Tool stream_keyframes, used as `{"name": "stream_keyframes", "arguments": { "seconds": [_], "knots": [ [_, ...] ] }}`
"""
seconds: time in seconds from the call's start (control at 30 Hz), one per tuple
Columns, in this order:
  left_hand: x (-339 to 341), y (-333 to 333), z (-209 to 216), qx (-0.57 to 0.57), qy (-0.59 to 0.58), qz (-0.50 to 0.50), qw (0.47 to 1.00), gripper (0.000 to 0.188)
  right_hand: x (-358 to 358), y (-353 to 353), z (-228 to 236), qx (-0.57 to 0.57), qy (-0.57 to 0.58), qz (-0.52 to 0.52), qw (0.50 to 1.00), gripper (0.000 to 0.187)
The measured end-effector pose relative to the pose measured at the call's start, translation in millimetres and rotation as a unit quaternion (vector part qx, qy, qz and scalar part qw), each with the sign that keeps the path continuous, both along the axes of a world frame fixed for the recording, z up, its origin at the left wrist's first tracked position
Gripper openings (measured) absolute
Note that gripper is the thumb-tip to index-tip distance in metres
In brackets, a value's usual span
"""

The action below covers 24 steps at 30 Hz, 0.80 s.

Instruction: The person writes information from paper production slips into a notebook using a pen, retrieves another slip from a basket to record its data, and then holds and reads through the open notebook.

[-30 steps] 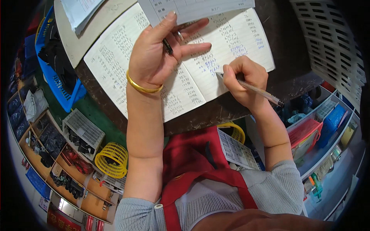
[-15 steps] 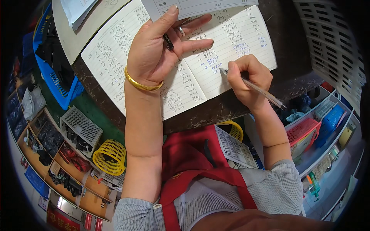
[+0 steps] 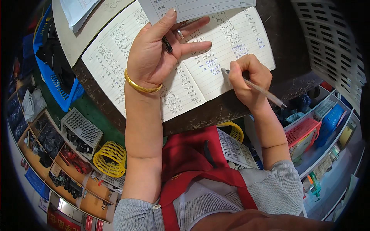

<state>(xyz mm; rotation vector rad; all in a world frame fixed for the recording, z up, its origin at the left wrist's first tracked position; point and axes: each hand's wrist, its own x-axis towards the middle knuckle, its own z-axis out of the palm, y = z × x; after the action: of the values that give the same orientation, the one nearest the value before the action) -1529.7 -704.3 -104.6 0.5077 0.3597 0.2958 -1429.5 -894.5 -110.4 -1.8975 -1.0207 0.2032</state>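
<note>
Writing in notebook [image 3: 216,85], open flat on the dark table [image 3: 219,111]. Left page mostly filled, though the left forearm covers part. Right page: rows run to about mid-page, newest-looking ones in blue. Last blue row looks short against those above: entry on the left, nothing opposite, so probably part done. Ruled lines below are blank.

Right hand [image 3: 252,79] clamped round clear pen [image 3: 266,94], tip at the end of that row; can't tell if it touches.

Left hand [image 3: 152,57] palm up over the gutter, visible fingers apart, black pen-like thing [image 3: 167,44] across it. Thumb overlaps printed form [image 3: 208,10]; can't tell if it's pinched.

In the way: form and left hand hide upper rows. Around: loose papers [image 3: 79,13] upper left, white crate [image 3: 334,48] right, blue basket [image 3: 58,85] and yellow basket [image 3: 110,158] lower left.
</note>
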Motion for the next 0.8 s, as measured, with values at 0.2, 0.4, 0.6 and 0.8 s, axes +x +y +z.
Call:
{"name": "stream_keyframes", "arguments": {
  "seconds": [0.2,0.4,0.6,0.8],
  "knots": [
    [0.2,-3.0,6.0,-0.012,0.037,0.006,0.999,0.043,22.2,-13.3,6.9,0.101,0.307,-0.022,0.946,0.021],
    [-1.6,-9.3,6.7,-0.004,0.029,0.0,1.0,0.046,45.7,-23.9,13.7,0.008,0.185,-0.026,0.982,0.017],
    [-0.9,-10.3,7.4,-0.002,0.05,0.009,0.999,0.047,46.5,-28.0,2.6,0.001,0.081,-0.026,0.996,0.018],
    [2.4,-6.1,7.2,0.021,0.033,0.008,0.999,0.046,41.0,-20.3,7.4,0.001,0.009,-0.011,1.0,0.02]
  ]
}}
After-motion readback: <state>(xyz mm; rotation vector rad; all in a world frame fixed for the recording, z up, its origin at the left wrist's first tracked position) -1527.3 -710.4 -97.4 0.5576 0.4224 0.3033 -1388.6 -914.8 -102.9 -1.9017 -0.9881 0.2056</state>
